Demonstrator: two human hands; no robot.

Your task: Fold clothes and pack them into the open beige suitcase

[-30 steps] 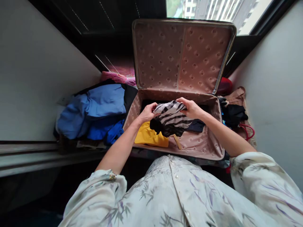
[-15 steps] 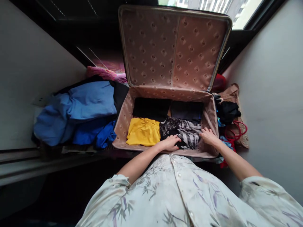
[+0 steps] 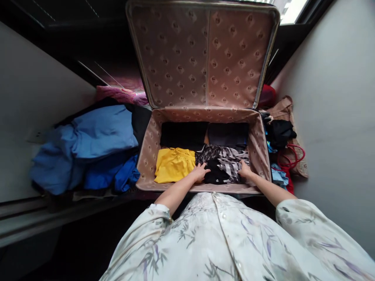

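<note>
An open suitcase with pinkish-brown patterned lining lies before me. In its near half, a folded black-and-white patterned garment sits to the right of a folded yellow garment. My left hand rests where these two meet, fingers apart, touching the patterned garment's left side. On that garment's right part lies my right hand, fingers stretched and pressing the cloth; their tips are partly hard to make out. Two dark folded garments fill the far half, a black one at left and a dark grey one at right.
The suitcase lid stands upright at the back. Left of the case is a pile of blue clothes, with pink fabric behind. At right lie black cloth, a red cord and a brown bag. Walls flank both sides.
My left hand has moved left toward the yellow garment, and my right hand has come inward from the suitcase's right side onto the patterned garment. The view has shifted slightly.
</note>
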